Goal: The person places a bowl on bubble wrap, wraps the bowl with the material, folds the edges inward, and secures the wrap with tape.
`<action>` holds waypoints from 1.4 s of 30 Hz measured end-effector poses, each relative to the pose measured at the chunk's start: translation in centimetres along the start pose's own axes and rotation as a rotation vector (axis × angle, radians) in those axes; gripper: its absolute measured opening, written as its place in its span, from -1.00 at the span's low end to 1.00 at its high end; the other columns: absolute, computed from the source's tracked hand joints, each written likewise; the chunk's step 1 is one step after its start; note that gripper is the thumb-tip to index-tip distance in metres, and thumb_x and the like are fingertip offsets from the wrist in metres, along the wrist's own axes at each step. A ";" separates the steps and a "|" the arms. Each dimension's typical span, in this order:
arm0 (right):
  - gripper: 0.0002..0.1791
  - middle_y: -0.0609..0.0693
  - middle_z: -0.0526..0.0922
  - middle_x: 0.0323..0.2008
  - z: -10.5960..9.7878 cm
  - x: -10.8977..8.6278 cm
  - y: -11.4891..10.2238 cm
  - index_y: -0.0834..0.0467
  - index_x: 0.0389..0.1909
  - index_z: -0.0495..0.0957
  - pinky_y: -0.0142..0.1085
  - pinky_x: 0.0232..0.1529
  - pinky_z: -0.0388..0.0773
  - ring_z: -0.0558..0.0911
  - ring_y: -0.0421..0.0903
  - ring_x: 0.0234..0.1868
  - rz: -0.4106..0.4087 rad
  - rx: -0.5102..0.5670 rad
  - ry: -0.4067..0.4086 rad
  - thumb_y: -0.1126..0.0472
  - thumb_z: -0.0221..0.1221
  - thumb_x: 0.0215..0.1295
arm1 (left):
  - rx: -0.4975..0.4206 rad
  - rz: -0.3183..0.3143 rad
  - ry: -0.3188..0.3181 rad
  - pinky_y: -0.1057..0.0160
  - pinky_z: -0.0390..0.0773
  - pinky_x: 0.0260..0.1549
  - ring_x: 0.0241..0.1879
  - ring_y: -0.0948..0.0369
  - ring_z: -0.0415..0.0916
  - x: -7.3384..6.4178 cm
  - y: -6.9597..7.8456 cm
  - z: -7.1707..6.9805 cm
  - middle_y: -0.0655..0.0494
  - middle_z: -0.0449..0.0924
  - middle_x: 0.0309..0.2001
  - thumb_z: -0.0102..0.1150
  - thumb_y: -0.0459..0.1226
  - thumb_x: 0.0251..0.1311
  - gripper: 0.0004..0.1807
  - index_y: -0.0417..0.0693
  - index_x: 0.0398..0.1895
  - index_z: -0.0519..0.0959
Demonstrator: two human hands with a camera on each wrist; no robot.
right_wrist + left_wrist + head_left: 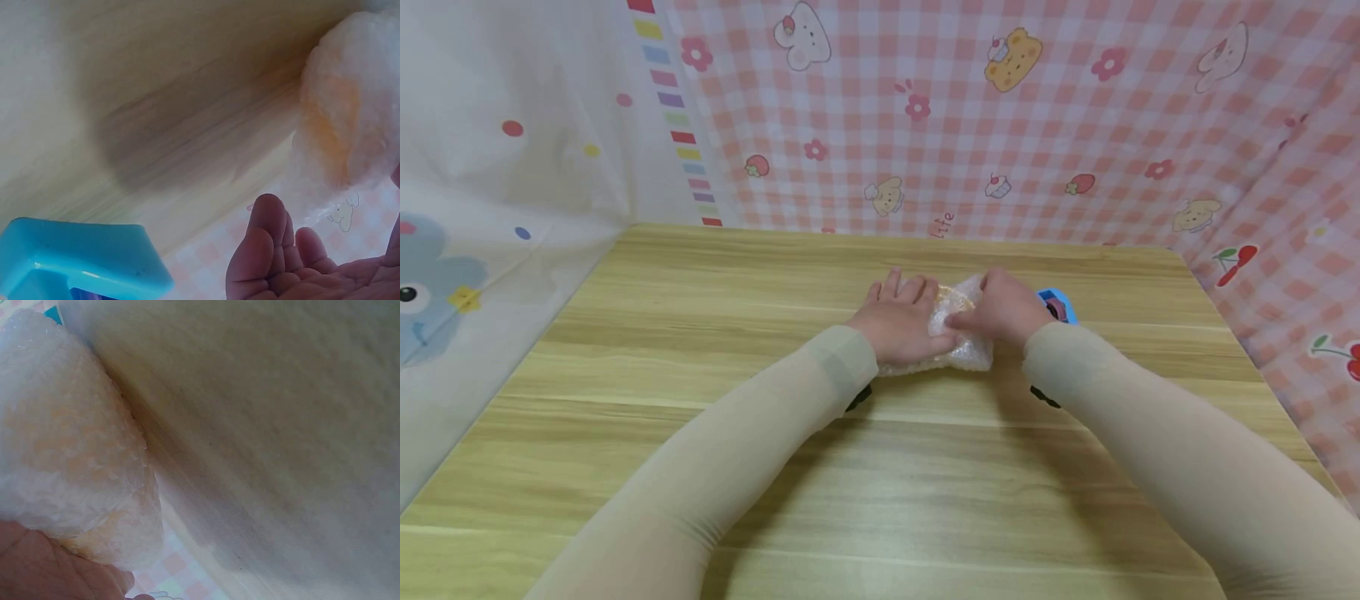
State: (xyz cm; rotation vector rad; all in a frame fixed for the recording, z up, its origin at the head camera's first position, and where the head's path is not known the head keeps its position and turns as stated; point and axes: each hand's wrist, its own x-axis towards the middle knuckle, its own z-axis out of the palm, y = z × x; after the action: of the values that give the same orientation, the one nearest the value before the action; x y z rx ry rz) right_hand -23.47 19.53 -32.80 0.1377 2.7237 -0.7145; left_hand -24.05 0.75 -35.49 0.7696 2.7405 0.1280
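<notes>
A bundle of clear bubble wrap [970,354] lies on the table, and something orange-yellow shows through its layers. My left hand [901,325] rests flat over the bundle's left part, fingers spread and palm down. At the right end, my right hand [1011,308] has its thumb on the wrap and its fingers curled by the raised edge. In the right wrist view the wrap [350,119] reaches between thumb and curled fingers [269,215]. The left wrist view shows the bundle's puffy side [69,437] above the left hand [50,569].
Just right of my right hand stands a blue plastic object [1070,310] with a dark reddish part inside, partly hidden by that hand. Its glossy blue body [94,250] shows in the right wrist view. Printed cloths [865,108] hang along the back and sides of the wooden table [880,500].
</notes>
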 end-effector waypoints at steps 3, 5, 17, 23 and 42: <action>-0.04 0.31 0.52 0.29 0.3 0.0 -0.1 0.36 0.38 0.25 0.12 0.34 0.53 0.54 0.20 0.26 0.004 0.002 0.005 -0.21 0.42 0.28 | -0.002 0.000 -0.001 -0.24 -0.26 0.66 0.71 -0.20 -0.51 0.0 -0.1 0.0 0.02 -0.35 0.76 -0.45 0.55 0.36 0.16 0.01 0.75 -0.28; -0.03 0.33 0.51 0.28 0.4 0.0 -0.2 0.36 0.38 0.21 0.12 0.34 0.53 0.54 0.20 0.26 0.008 0.002 0.007 -0.21 0.43 0.27 | -0.003 -0.001 0.000 -0.24 -0.25 0.66 0.71 -0.20 -0.51 0.0 -0.1 0.0 0.03 -0.34 0.76 -0.45 0.56 0.36 0.16 0.01 0.75 -0.27; 0.07 0.37 0.37 0.44 -0.1 0.0 0.7 0.39 0.51 0.09 0.19 0.42 0.45 0.46 0.26 0.37 0.057 0.030 -0.041 -0.24 0.36 0.32 | -0.010 -0.010 -0.008 -0.23 -0.28 0.66 0.71 -0.18 -0.53 0.2 0.0 0.0 0.05 -0.36 0.76 -0.44 0.56 0.35 0.16 0.03 0.75 -0.30; 0.11 0.38 0.30 0.52 -0.9 -0.2 1.1 0.40 0.55 0.07 0.23 0.46 0.39 0.39 0.31 0.46 0.063 0.013 -0.057 -0.27 0.33 0.32 | -0.019 -0.012 -0.009 -0.22 -0.30 0.66 0.70 -0.17 -0.54 0.1 0.0 0.0 0.05 -0.37 0.76 -0.44 0.57 0.34 0.17 0.03 0.75 -0.31; 0.04 0.40 0.33 0.49 -1.7 -0.9 1.7 0.44 0.51 0.12 0.19 0.48 0.37 0.38 0.32 0.48 0.040 -0.008 -0.066 -0.27 0.25 0.40 | -0.024 -0.013 0.000 -0.22 -0.29 0.66 0.71 -0.16 -0.53 0.2 0.0 0.1 0.05 -0.35 0.76 -0.41 0.56 0.34 0.17 0.03 0.75 -0.29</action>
State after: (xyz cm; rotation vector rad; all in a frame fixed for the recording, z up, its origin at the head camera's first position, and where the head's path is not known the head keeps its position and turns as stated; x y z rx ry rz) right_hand -22.84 21.83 -31.89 0.1639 2.6532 -0.6846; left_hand -24.15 0.84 -35.58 0.7449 2.7381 0.1577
